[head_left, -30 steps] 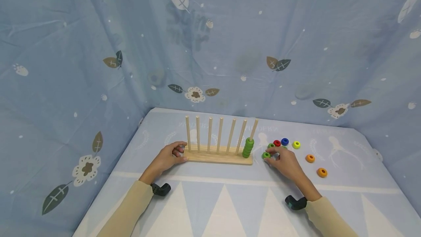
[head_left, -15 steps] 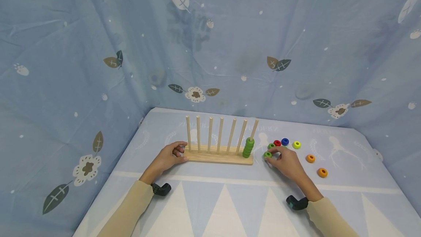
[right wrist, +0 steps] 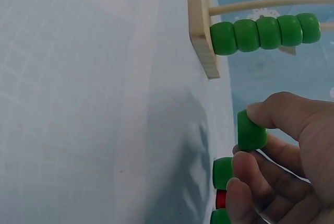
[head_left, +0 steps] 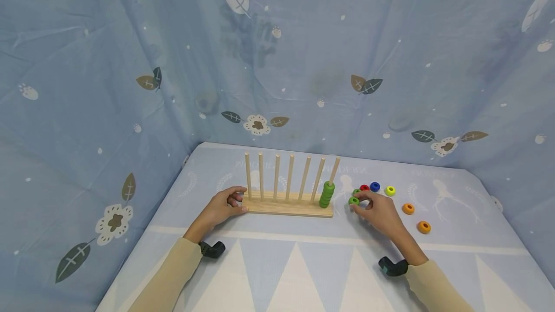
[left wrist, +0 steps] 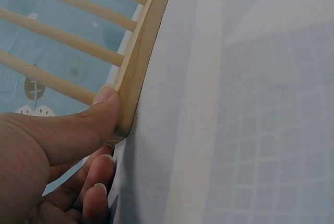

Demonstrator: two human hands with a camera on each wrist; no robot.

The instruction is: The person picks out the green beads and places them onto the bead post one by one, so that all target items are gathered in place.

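A wooden peg stand (head_left: 282,208) with several upright pegs rests on the table. Green beads (head_left: 327,195) are stacked on its rightmost peg. At the stand's left end my left hand (head_left: 222,207) grips the base, thumb (left wrist: 99,117) pressed on it near the corner and the other fingers curled at the end. Right of the stand, my right hand (head_left: 381,213) pinches one green bead (right wrist: 251,130) between thumb and fingers. In the right wrist view that bead appears raised off the tabletop. Another green bead (right wrist: 223,173) lies just below my fingers there.
Red (head_left: 364,188), blue (head_left: 375,186) and yellow (head_left: 390,190) beads lie behind the right hand. Two orange beads (head_left: 408,208) lie farther right. A blue patterned cloth (head_left: 277,61) hangs behind the table and along its sides.
My right hand, with the green bead in its pinch, has shifted slightly right and up in the head view. The left hand keeps its hold on the stand, which has not moved.
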